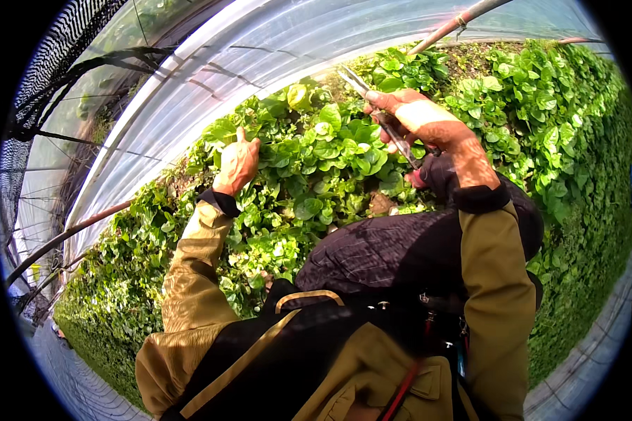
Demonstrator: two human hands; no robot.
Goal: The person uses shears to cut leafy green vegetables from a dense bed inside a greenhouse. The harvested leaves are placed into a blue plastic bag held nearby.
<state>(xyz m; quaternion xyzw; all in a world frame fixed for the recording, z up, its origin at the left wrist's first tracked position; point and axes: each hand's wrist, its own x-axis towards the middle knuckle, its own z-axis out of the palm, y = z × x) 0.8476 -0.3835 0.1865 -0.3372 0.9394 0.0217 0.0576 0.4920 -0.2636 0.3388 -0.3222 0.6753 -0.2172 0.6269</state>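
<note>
Low green leafy plants (326, 147) with broad rounded leaves cover the ground before me. My left hand (238, 162) reaches into the foliage at the left, beside the plastic sheet, its index finger extended against a leaf; whether the other fingers pinch a stem is hidden. My right hand (418, 118) is raised over the plants at the upper right, shut on a long, thin metal tool (395, 138), seemingly scissors or a blade. The tool slants, with its bright tip pointing up and left, away from my left hand. My bent knee in dark trousers lies below it.
A clear plastic greenhouse sheet (231, 63) curves along the left and top. Rusty poles (79, 226) cross its lower edge, and another pole (461, 21) slants at the top right. Black shade netting (58, 52) hangs at upper left. Dense foliage (563, 142) fills the right side.
</note>
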